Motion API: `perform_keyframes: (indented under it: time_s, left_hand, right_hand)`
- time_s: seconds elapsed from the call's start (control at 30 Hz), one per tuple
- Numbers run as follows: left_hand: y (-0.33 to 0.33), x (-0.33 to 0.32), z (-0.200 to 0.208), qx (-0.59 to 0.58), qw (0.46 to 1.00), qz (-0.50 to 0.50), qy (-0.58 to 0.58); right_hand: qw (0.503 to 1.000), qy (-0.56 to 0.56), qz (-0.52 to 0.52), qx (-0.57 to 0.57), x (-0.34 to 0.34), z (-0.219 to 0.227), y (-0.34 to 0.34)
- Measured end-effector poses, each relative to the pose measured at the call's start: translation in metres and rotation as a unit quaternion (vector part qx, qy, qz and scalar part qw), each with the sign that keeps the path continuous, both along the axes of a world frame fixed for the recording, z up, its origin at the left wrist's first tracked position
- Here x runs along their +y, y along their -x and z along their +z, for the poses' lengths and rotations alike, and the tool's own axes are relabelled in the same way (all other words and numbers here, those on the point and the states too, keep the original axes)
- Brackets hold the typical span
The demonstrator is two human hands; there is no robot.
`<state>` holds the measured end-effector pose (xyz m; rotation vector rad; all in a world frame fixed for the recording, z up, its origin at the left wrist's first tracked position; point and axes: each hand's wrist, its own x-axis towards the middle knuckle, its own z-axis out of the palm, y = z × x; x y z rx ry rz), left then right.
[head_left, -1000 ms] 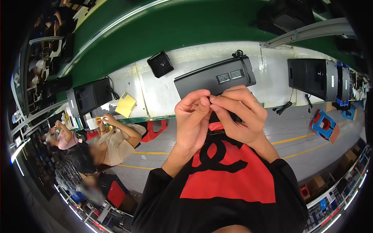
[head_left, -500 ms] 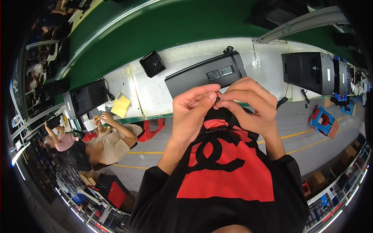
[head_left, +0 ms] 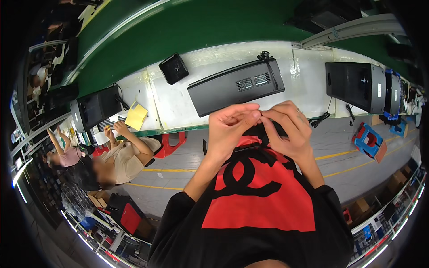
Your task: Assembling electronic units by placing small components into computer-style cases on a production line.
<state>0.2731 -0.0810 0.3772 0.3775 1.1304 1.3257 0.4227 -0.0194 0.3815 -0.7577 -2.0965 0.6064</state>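
Note:
Both of my hands are raised in front of my chest, off the near edge of the bench, with their fingertips meeting. My left hand (head_left: 232,129) is closed in a pinch of thumb and forefinger. Against it my right hand (head_left: 289,129) pinches too, a ring on one finger. Whatever sits between the fingertips is hidden now; half a second ago a tiny black piece showed there. Just beyond my hands a long dark grey casing (head_left: 214,95) with two vent grilles lies on the white bench top (head_left: 174,105); a coiled black cable (head_left: 263,56) rests at its far right end.
A small black open tray (head_left: 174,69) stands left of the casing. Other black casings are at right (head_left: 351,82) and left (head_left: 103,107), near a yellow sheet (head_left: 136,116). A seated co-worker (head_left: 129,156) works at left. Red stool (head_left: 172,145) and blue stool (head_left: 370,140) stand on the floor.
My hands have come slightly nearer to me, and their fingertips have drawn together, covering the tiny black piece. The view has shifted slightly; the casing stays in place.

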Motion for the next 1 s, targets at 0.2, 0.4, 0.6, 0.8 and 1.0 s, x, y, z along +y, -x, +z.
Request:
perform_keyframes:
  time_s: [0.2, 0.4, 0.6, 0.8, 1.0]
  left_hand:
    - [-0.012, -0.007, -0.091, 0.062, 0.995, 0.005, 0.075]
    - [0.020, -0.014, -0.179, 0.317, 0.941, 0.036, 0.110]
    - [0.026, -0.028, -0.202, 0.377, 0.918, 0.056, 0.111]
    - [0.026, -0.024, -0.193, 0.399, 0.907, 0.052, 0.127]
    - [0.027, -0.023, -0.190, 0.392, 0.909, 0.059, 0.128]
  right_hand:
    - [0.979, 0.182, -0.092, -0.014, -0.007, -0.070, -0.029]
    - [0.961, 0.208, -0.161, -0.088, 0.038, -0.175, -0.068]
    - [0.971, 0.138, -0.102, -0.168, 0.046, -0.193, -0.063]
    - [0.937, 0.179, -0.147, -0.261, 0.054, -0.187, -0.054]
    - [0.884, 0.272, -0.169, -0.339, 0.065, -0.171, -0.038]
